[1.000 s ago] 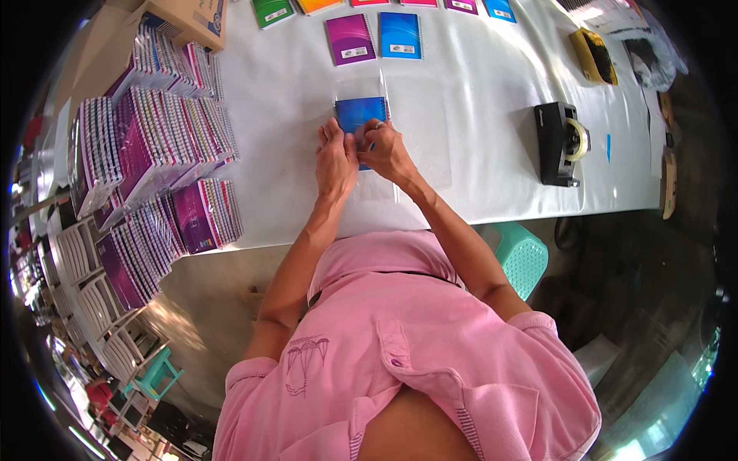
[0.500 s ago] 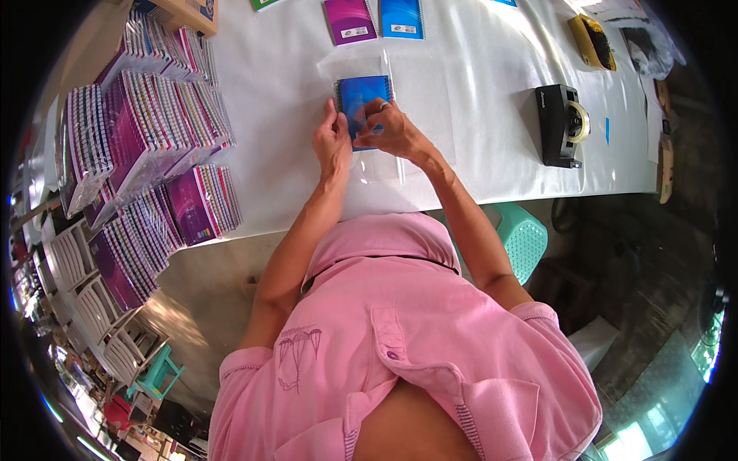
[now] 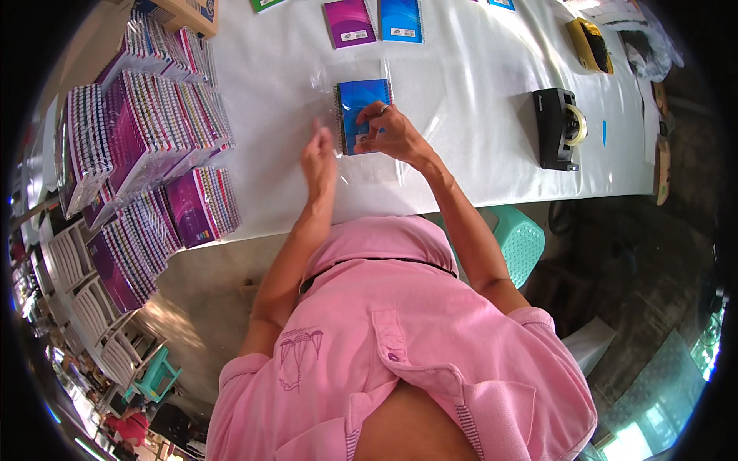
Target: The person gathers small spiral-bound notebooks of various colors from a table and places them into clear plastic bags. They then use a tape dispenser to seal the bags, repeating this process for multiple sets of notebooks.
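Note:
A blue spiral notebook (image 3: 363,96) lies on the table inside a sheet of clear plastic film (image 3: 377,172) that reaches past its edges. My right hand (image 3: 396,132) rests over the notebook's lower right part, thumb and fingers curled into a pinch. By those fingertips a small pale label shows on the cover; whatever the pinch holds is too small to make out. Just left of the notebook's spiral edge is my left hand (image 3: 317,160), apart from the cover, its fingers smeared by motion.
Wrapped stacks of spiral notebooks (image 3: 157,115) fill the table's left side. Beyond my hands lie a purple notebook (image 3: 350,21) and another blue notebook (image 3: 402,19). To the right are a black tape dispenser (image 3: 550,127) and a yellow box (image 3: 586,44). A green stool (image 3: 520,242) stands below the table edge.
My left hand has come away from the notebook's left edge, moving left and slightly nearer to me. The right hand stays over the cover, and the pale label now shows by its fingertips.

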A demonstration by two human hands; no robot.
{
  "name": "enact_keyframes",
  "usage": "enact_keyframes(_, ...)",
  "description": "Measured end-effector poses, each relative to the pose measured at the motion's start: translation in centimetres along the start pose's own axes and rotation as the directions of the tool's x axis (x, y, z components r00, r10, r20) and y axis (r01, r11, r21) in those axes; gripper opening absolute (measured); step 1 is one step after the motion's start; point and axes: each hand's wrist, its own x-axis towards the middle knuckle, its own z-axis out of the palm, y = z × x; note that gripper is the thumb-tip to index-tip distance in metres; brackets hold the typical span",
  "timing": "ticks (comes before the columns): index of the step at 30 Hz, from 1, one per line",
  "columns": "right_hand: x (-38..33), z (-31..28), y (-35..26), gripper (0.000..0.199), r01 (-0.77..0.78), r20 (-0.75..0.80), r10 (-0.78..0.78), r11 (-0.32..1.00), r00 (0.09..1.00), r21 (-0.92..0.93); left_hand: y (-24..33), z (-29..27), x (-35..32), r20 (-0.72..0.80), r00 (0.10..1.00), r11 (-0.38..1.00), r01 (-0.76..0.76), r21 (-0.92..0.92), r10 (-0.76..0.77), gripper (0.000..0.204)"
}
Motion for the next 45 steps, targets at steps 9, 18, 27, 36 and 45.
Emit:
enact_keyframes(9, -0.8, -1.0, 0.1, 0.014, 0.095, 0.065, -0.098, 0.994, 0.993, 0.053, 11.1, -1.2, 1.0, 0.711, 0.456, -0.066, -0.817, 0.573, 0.535, 0.082)
enact_keyframes(18, -1.4, -1.0, 0.2, 0.007, 0.259, 0.006, -0.26, 0.963, 0.966, 0.078, 9.8, -0.2, 8.2, 0.918, 0.125, -0.316, -0.914, 0.254, 0.377, 0.034)
enact_keyframes(27, -3.2, -1.8, 3.1, 0.029, 0.319, -0.103, -0.388, 0.859, 0.916, -0.401, 8.3, 0.7, 7.3, 0.794, -0.022, -0.351, -0.904, 0.243, 0.607, 0.035)
enact_keyframes(36, -2.3, -1.8, 3.1, 0.032, 0.313, -0.034, -0.362, 0.845, 0.932, -0.433, 7.7, 1.5, 7.9, 0.767, -0.03, -0.338, -0.909, 0.246, 0.64, 0.033)
enact_keyframes(45, -2.2, -1.9, 3.4, 0.031, 0.33, -0.038, -0.373, 0.861, 0.927, -0.386, 7.1, 1.9, 8.3, 0.738, 0.159, -0.185, -0.914, 0.362, 0.656, 0.05)
